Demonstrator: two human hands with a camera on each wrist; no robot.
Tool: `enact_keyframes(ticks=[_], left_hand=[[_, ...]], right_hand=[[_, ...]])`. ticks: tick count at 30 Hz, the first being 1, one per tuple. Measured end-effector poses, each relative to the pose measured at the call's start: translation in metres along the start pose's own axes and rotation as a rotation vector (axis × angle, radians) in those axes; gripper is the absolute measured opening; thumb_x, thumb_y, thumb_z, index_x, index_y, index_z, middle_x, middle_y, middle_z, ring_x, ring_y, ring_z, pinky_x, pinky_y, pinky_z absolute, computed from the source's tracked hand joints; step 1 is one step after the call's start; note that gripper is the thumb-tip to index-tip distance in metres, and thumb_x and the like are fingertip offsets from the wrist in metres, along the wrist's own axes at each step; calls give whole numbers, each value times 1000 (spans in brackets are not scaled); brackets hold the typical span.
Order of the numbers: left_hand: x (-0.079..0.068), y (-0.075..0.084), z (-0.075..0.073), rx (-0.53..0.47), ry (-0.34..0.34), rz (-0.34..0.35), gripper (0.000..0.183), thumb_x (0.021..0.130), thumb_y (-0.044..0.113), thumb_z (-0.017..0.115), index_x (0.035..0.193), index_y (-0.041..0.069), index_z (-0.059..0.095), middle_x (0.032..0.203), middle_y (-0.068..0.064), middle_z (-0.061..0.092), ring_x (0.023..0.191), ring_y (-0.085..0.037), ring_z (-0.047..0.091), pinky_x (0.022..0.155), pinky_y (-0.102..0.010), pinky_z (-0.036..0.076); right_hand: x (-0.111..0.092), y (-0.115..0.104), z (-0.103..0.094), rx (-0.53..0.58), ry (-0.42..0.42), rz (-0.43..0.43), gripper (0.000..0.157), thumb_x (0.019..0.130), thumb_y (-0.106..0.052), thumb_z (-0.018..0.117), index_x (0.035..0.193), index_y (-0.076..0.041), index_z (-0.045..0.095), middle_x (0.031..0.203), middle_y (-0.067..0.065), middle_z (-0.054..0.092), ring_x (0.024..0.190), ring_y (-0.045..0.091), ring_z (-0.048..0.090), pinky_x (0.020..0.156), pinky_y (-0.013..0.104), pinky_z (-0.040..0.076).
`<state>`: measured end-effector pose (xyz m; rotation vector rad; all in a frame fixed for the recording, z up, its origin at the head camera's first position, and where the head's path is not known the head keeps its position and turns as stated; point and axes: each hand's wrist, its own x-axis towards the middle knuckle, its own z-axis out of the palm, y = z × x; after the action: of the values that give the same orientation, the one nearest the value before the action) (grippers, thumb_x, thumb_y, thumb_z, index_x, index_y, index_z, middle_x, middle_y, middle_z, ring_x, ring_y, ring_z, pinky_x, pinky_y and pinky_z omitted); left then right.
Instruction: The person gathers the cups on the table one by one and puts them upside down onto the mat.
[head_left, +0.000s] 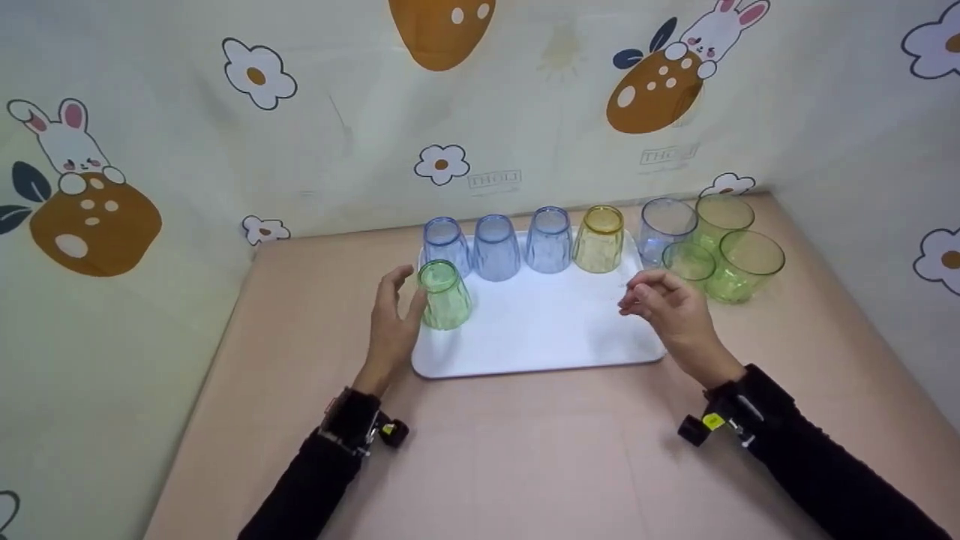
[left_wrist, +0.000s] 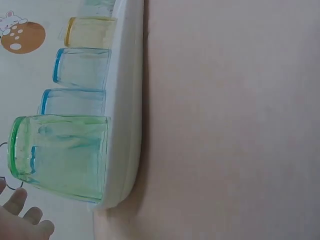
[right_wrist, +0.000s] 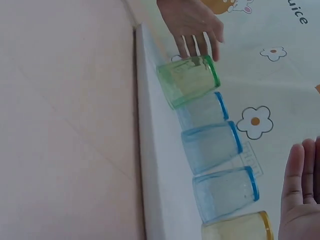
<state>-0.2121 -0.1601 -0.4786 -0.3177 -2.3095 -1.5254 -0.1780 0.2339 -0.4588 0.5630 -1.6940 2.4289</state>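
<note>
An upside-down green glass (head_left: 446, 296) stands at the front left of a white tray (head_left: 540, 337). My left hand (head_left: 394, 319) is just left of that glass, fingers apart and relaxed; whether the thumb touches the glass cannot be told. In the left wrist view, its fingertips (left_wrist: 32, 215) show apart from the glass. Behind stand three upside-down blue glasses (head_left: 496, 247) and a yellow glass (head_left: 598, 240) in a row. Above the tray's right edge, my right hand (head_left: 679, 322) hovers with loosely bent fingers and holds nothing.
Right of the tray, a blue glass (head_left: 666, 225) and three green glasses (head_left: 750, 262) stand upright close together on the pinkish table (head_left: 525, 450). A patterned curtain (head_left: 337, 150) hangs along the back and sides.
</note>
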Motion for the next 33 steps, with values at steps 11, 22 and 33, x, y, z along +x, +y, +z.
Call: enact_keyframes(ticks=[11,22,33], left_hand=[[-4,4,-13,204,-98,132,53,101,22,59,144,-6,45,142,-22,49,136,-33,42,114,-48,31],[-7,10,-20,365,-190,177,54,101,25,61,145,-2,45,143,-18,48,136,-30,41,113,-46,32],[-9,10,-25,515,-242,226,59,100,28,63,147,-1,43,145,-20,46,134,-33,42,113,-46,33]], right_hand=[[8,-29,-39,-102,107,-120,16,100,6,59,111,17,56,98,23,63,86,26,66,77,32,58],[18,-46,-75,-294,321,-271,21,91,10,69,109,17,61,102,19,62,92,23,61,79,24,53],[22,-53,-105,-900,464,-117,51,89,-13,79,130,7,57,125,9,54,117,19,47,97,27,40]])
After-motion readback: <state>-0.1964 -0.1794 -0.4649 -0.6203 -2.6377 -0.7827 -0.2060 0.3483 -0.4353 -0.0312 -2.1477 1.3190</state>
